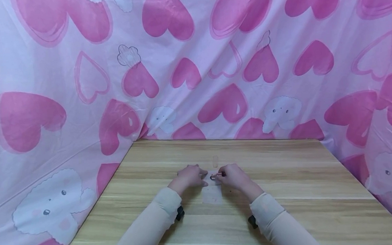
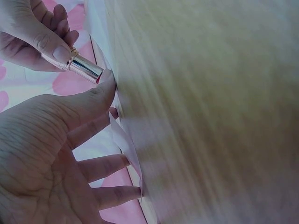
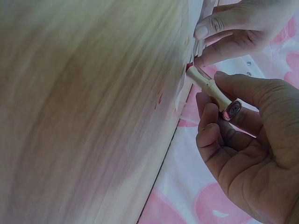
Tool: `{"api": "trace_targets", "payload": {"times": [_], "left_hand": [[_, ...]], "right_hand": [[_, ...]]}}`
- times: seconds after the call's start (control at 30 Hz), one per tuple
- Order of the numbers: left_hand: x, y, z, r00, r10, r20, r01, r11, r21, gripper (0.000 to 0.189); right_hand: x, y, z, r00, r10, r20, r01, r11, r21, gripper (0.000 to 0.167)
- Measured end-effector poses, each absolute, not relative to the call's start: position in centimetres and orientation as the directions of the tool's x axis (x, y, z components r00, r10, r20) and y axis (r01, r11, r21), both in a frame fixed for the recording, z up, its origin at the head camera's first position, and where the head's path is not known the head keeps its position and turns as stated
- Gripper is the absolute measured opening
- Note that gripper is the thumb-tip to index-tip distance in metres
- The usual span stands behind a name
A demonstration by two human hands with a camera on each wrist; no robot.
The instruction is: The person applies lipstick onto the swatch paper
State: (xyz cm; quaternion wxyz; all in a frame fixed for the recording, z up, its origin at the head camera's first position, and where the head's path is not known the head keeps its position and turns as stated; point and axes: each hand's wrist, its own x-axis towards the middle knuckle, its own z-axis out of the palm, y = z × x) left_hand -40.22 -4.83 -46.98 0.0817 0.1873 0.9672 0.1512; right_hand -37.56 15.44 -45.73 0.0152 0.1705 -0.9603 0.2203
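Observation:
A sheet of thin white paper point(image 1: 212, 195) lies on the wooden table in front of the person. My left hand point(image 1: 190, 176) rests at the paper's left side; in the left wrist view its fingers are spread and fairly straight, with fingertips touching the paper point(image 2: 125, 142). My right hand point(image 3: 252, 135) pinches a shiny gold lipstick point(image 3: 210, 88) between thumb and fingers. The lipstick's red tip points down at the paper, close to the left thumb; whether it touches is hard to tell. Small red marks point(image 3: 159, 99) show near the paper in the right wrist view.
Just beyond the hands, a small clear object point(image 1: 215, 161) lies on the wooden table point(image 1: 288, 176). A pink and white cloth point(image 1: 219, 67) with hearts hangs behind the table and at both sides.

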Motion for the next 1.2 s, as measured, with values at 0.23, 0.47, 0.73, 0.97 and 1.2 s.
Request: {"api": "trace_targets", "payload": {"times": [0.23,0.47,0.73,0.97,1.2], "left_hand": [[-40.04,-4.75,-46.86,-0.915,0.392,-0.094,0.343,0.88,0.328,0.052],[-40.08,-4.82,-46.85,-0.913,0.396,-0.098,0.347,0.881,0.321,0.053],[-40.11,-4.86,-46.85,-0.911,0.4,-0.099,0.351,0.88,0.321,0.053],[-40.19,-4.68,-46.89,-0.915,0.389,-0.103,0.337,0.881,0.334,0.051],[-40.1,-4.78,-46.93,-0.912,0.395,-0.11,0.343,0.882,0.324,0.052]], "right_hand": [[-37.57,15.51,-45.8,-0.937,-0.33,0.114,-0.347,0.842,-0.412,0.012],[-37.66,15.57,-45.85,-0.936,-0.338,0.104,-0.35,0.844,-0.407,0.015],[-37.53,15.45,-45.8,-0.94,-0.332,0.081,-0.333,0.839,-0.431,0.013],[-37.55,15.49,-45.85,-0.937,-0.337,0.092,-0.341,0.827,-0.448,0.012],[-37.49,15.54,-45.99,-0.942,-0.327,0.071,-0.321,0.822,-0.47,0.012]]}}
